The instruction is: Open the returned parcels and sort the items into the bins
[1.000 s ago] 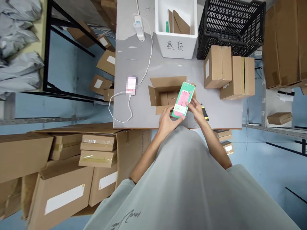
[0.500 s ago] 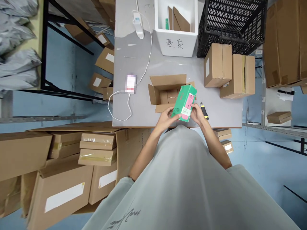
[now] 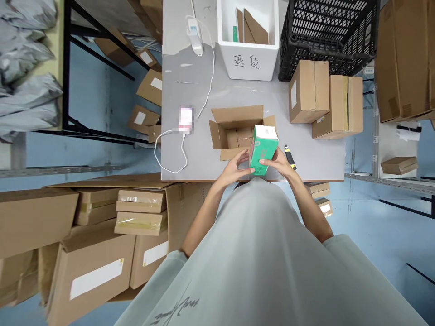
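Between my two hands is a green product box point(image 3: 264, 151) with a white end face turned up and away from me. My left hand point(image 3: 236, 168) grips its lower left edge, thumb on the near side. On the right side, my right hand point(image 3: 279, 163) is closed around the box with the thumb across its green face. Just behind stands an open cardboard box point(image 3: 234, 115), flaps spread, with brown cardboard visible inside; the green box covers its right part. A yellow and black box cutter point(image 3: 290, 157) lies on the table right of my right hand.
A white bin point(image 3: 249, 61) with cardboard pieces stands at the back, beside a black plastic crate point(image 3: 326, 54). Two closed cartons point(image 3: 309, 93) sit at the right. A white cable point(image 3: 213, 68) and a blurred small device point(image 3: 185, 120) lie left. Large cartons point(image 3: 98, 267) fill the lower left.
The green box has been turned in my hands: the face with the pink picture and label has swung out of sight, and a plain green side and the white end now show.
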{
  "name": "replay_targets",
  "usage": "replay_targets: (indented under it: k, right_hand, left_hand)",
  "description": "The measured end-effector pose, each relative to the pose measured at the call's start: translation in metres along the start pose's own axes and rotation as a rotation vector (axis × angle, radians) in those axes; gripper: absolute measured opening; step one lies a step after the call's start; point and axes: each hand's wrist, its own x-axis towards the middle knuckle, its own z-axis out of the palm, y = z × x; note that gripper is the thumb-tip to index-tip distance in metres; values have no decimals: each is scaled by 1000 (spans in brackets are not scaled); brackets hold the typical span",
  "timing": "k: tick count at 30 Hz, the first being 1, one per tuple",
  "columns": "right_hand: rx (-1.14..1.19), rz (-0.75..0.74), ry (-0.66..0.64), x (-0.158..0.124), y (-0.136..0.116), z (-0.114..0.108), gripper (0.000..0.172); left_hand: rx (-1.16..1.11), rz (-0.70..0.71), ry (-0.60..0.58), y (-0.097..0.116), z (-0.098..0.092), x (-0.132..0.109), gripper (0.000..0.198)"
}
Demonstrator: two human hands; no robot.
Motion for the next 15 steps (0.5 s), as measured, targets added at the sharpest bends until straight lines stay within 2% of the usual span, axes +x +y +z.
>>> replay_targets:
  k: [1,3,6,8,12,15]
  right_hand:
    - [-24,-21,-15,-2,-1,-1,92]
    - [-87,-66,-37,-5,-4,-1,97]
    - [-154,-123,-55,-7,-8,0,101]
    - [-163,-137,-60,-7,-11,0,103]
    - [-172,-138,-50,-9,-16,1,99]
    - [-153,-128,33,-10,-19,7,93]
  left_hand:
    - [-14,1,-34,-1,-4,4,111]
    - [-12,13,-57,-1,-8,10,105]
    - [14,48,-18,0,-4,15,91]
    - [25,72,17,0,-1,17,90]
    - [82,141,77,-1,-5,19,90]
    - [169,184,45,5,-12,18,91]
